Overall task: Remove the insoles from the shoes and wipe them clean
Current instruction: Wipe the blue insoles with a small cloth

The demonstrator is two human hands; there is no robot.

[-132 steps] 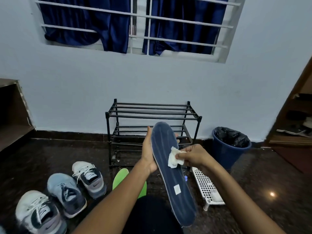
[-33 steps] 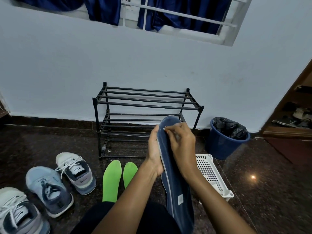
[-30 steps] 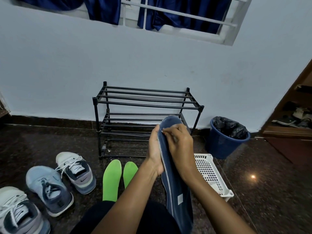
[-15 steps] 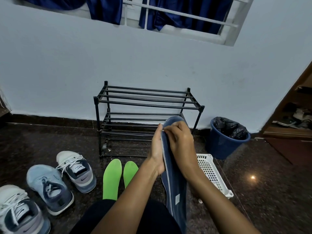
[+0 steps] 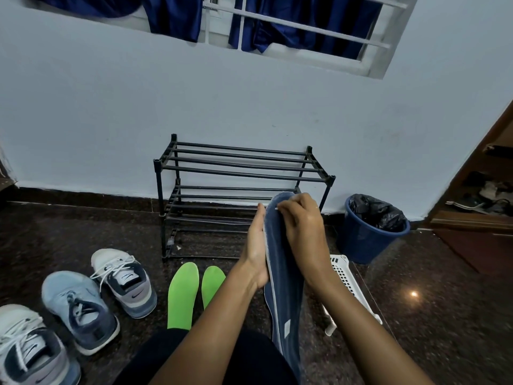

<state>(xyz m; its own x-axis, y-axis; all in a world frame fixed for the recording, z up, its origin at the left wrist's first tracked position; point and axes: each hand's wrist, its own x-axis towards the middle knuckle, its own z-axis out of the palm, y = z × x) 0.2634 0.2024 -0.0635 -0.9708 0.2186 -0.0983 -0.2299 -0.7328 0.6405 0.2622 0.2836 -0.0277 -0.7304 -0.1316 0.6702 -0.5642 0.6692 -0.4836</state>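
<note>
Currently: fingers (image 5: 288, 211) of the right hand (image 5: 304, 232) are curled over the toe end of a long dark blue insole (image 5: 284, 295), gripping it. A white sliver (image 5: 276, 209) shows under the fingertips; what it is cannot be told. Fingers of the left hand (image 5: 255, 245) are straight, pressed flat along the insole's left edge. The insole stands near-upright in front of the black metal-bar shoe rack (image 5: 238, 173), heel end low. Two bright green insoles (image 5: 183, 293) lie just before the rack. Three laced sneakers (image 5: 125, 282) sit to its lower left, a blue plastic bin (image 5: 369, 240) to its right, and a white perforated plastic basket (image 5: 347, 276) between bin and insole.
</note>
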